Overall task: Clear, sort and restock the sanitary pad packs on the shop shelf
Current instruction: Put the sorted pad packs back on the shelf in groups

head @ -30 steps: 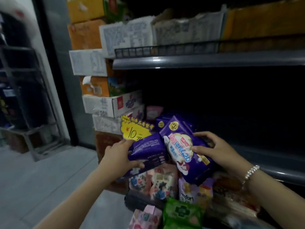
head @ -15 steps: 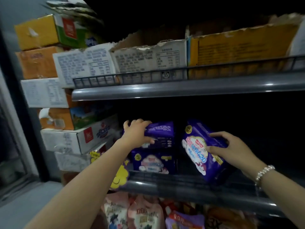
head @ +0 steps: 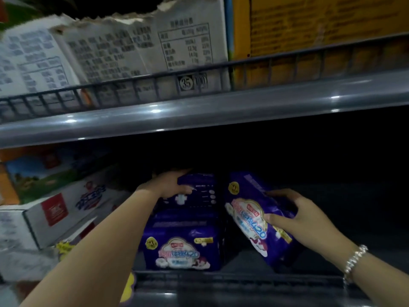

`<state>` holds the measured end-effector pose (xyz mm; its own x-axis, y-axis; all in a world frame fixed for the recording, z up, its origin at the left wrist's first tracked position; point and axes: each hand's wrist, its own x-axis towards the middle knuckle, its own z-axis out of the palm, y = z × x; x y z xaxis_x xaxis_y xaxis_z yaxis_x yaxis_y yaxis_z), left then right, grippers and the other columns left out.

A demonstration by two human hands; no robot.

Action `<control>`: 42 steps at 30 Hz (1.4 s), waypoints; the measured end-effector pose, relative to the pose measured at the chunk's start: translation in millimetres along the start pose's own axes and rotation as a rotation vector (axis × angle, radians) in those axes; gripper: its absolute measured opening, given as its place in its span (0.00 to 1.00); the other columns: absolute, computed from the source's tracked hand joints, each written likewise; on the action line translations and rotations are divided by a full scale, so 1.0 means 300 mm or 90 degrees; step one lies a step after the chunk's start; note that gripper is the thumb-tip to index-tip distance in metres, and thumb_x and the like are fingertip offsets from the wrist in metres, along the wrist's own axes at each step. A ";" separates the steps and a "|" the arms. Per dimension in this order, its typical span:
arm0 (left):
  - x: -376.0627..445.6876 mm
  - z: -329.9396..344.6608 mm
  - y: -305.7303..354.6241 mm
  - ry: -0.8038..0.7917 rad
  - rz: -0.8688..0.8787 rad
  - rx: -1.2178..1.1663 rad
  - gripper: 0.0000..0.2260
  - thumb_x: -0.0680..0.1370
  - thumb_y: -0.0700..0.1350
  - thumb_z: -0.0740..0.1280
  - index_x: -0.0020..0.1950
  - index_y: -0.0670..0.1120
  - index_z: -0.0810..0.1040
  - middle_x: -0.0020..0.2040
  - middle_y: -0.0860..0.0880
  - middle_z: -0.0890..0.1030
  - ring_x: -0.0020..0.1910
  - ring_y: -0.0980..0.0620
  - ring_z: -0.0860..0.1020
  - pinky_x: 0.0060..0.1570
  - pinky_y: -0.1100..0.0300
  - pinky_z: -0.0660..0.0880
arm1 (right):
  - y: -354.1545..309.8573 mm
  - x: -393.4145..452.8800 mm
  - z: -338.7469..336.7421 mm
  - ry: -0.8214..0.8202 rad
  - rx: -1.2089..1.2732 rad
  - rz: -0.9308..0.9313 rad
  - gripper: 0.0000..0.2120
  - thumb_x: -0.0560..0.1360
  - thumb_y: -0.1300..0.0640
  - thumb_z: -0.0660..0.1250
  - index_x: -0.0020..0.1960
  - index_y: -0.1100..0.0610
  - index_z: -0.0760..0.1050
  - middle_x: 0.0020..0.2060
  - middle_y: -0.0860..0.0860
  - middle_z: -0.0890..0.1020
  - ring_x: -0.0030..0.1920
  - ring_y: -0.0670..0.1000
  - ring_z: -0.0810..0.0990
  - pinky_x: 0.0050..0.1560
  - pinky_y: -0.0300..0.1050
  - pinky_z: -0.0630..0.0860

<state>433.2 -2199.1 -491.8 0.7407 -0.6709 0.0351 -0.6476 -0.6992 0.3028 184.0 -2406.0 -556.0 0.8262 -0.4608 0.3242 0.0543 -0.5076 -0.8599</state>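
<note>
Cartons (head: pixel 53 209) crowd our left past the shelf (head: pixel 221 282) end. Our left hand (head: pixel 168 185) grips the upper pack (head: pixel 197 191), stacked on another (head: pixel 181 247) at the front edge; our right hand (head: pixel 296 216) grips a tilted pack (head: pixel 250 213) beside them. Rightward, the shelf lies dark.

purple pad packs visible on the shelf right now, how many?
3. One stands at the front; one lies on top of it under the left hand; one tilts in the right hand. More may hide behind.

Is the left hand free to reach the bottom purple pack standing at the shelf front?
Probably not right away: the left hand grips the upper purple pack stacked on the bottom pack, whose front face is otherwise unobstructed.
</note>
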 end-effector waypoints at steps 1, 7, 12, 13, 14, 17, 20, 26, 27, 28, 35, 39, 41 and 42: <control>0.000 0.000 -0.007 0.008 0.005 0.022 0.32 0.77 0.55 0.67 0.77 0.61 0.56 0.78 0.48 0.59 0.74 0.45 0.61 0.72 0.50 0.60 | 0.002 0.000 0.003 0.002 0.006 0.000 0.21 0.68 0.57 0.77 0.54 0.40 0.74 0.51 0.42 0.81 0.48 0.44 0.81 0.46 0.42 0.80; -0.083 0.010 -0.027 0.180 -0.001 -0.256 0.33 0.72 0.62 0.67 0.75 0.58 0.62 0.75 0.48 0.65 0.72 0.49 0.65 0.68 0.61 0.65 | -0.062 -0.011 0.006 -0.018 0.056 -0.066 0.21 0.68 0.60 0.77 0.56 0.42 0.75 0.49 0.41 0.82 0.44 0.40 0.83 0.39 0.36 0.79; -0.179 0.054 -0.044 0.239 -0.104 -0.558 0.27 0.78 0.64 0.58 0.73 0.51 0.69 0.72 0.45 0.70 0.70 0.42 0.69 0.66 0.56 0.66 | -0.146 0.045 0.067 -0.102 0.016 -0.112 0.21 0.68 0.58 0.77 0.57 0.43 0.76 0.52 0.40 0.80 0.46 0.37 0.82 0.41 0.32 0.77; -0.202 0.065 -0.043 0.225 -0.101 -0.599 0.28 0.77 0.65 0.59 0.73 0.52 0.69 0.72 0.43 0.69 0.70 0.40 0.69 0.68 0.49 0.66 | -0.164 0.064 0.090 -0.122 -0.001 -0.120 0.21 0.68 0.57 0.77 0.57 0.42 0.76 0.53 0.40 0.80 0.46 0.37 0.81 0.42 0.31 0.77; -0.221 0.073 -0.042 0.221 -0.076 -0.629 0.27 0.77 0.63 0.61 0.73 0.52 0.67 0.72 0.40 0.69 0.69 0.38 0.69 0.69 0.44 0.66 | -0.186 0.086 0.113 -0.139 -0.020 -0.131 0.20 0.68 0.57 0.77 0.56 0.41 0.76 0.53 0.40 0.80 0.47 0.36 0.81 0.44 0.30 0.76; -0.273 0.098 -0.063 0.162 0.016 -0.570 0.41 0.69 0.56 0.76 0.75 0.56 0.57 0.67 0.50 0.75 0.66 0.51 0.73 0.67 0.53 0.69 | -0.256 0.152 0.182 -0.208 -0.085 -0.156 0.19 0.68 0.57 0.77 0.54 0.40 0.76 0.50 0.35 0.77 0.47 0.33 0.77 0.49 0.27 0.74; -0.282 0.113 -0.101 0.182 -0.024 -0.520 0.36 0.66 0.50 0.79 0.68 0.56 0.62 0.55 0.58 0.78 0.57 0.56 0.77 0.58 0.59 0.73 | -0.320 0.205 0.228 -0.273 -0.151 -0.143 0.21 0.70 0.56 0.76 0.60 0.44 0.76 0.47 0.30 0.72 0.44 0.29 0.70 0.42 0.18 0.67; -0.257 0.155 -0.152 0.266 -0.102 -0.628 0.25 0.71 0.45 0.75 0.63 0.52 0.67 0.53 0.51 0.81 0.51 0.52 0.80 0.47 0.57 0.78 | -0.310 0.260 0.293 -0.209 -0.134 -0.106 0.18 0.70 0.56 0.76 0.58 0.49 0.78 0.45 0.49 0.83 0.38 0.48 0.83 0.36 0.34 0.78; -0.249 0.164 -0.163 0.253 -0.116 -0.627 0.26 0.71 0.47 0.75 0.63 0.53 0.66 0.56 0.50 0.80 0.53 0.50 0.79 0.52 0.54 0.78 | -0.292 0.267 0.307 -0.193 -0.130 -0.109 0.16 0.70 0.54 0.76 0.57 0.50 0.78 0.44 0.49 0.83 0.36 0.47 0.82 0.35 0.30 0.76; -0.247 0.170 -0.170 0.230 -0.126 -0.636 0.29 0.69 0.50 0.76 0.64 0.53 0.66 0.59 0.49 0.80 0.56 0.49 0.79 0.57 0.50 0.76 | -0.277 0.270 0.319 -0.175 -0.115 -0.103 0.16 0.71 0.53 0.75 0.57 0.51 0.79 0.43 0.49 0.83 0.35 0.46 0.81 0.36 0.29 0.75; -0.209 0.141 -0.169 0.196 -0.137 -0.776 0.50 0.50 0.66 0.80 0.67 0.47 0.72 0.59 0.46 0.81 0.57 0.45 0.79 0.63 0.45 0.73 | -0.188 0.317 0.350 -0.068 0.182 0.070 0.36 0.68 0.31 0.65 0.71 0.45 0.68 0.69 0.49 0.71 0.66 0.52 0.71 0.69 0.50 0.66; -0.154 0.046 -0.162 0.193 -0.195 -1.000 0.32 0.74 0.66 0.61 0.70 0.46 0.70 0.62 0.42 0.78 0.56 0.43 0.79 0.48 0.50 0.76 | -0.179 0.345 0.341 -0.078 0.272 0.171 0.24 0.80 0.41 0.59 0.69 0.54 0.69 0.61 0.54 0.78 0.56 0.53 0.78 0.67 0.50 0.69; -0.130 0.009 -0.161 0.160 -0.189 -0.959 0.30 0.76 0.66 0.59 0.69 0.47 0.71 0.61 0.43 0.80 0.53 0.44 0.81 0.43 0.52 0.77 | -0.181 0.368 0.344 -0.059 0.283 0.172 0.22 0.80 0.42 0.59 0.68 0.55 0.70 0.59 0.55 0.79 0.55 0.54 0.79 0.66 0.53 0.71; -0.123 -0.001 -0.147 0.142 -0.183 -0.945 0.27 0.76 0.66 0.59 0.64 0.47 0.74 0.54 0.44 0.83 0.47 0.46 0.83 0.41 0.54 0.77 | -0.182 0.373 0.345 -0.055 0.288 0.177 0.23 0.80 0.43 0.60 0.68 0.55 0.70 0.59 0.56 0.79 0.56 0.55 0.79 0.66 0.54 0.72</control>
<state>434.5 -2143.3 -506.1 0.9049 -0.4154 -0.0933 0.1769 0.1675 0.9699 331.5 -2354.4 -513.5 0.8857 -0.4623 0.0427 0.0475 -0.0013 -0.9989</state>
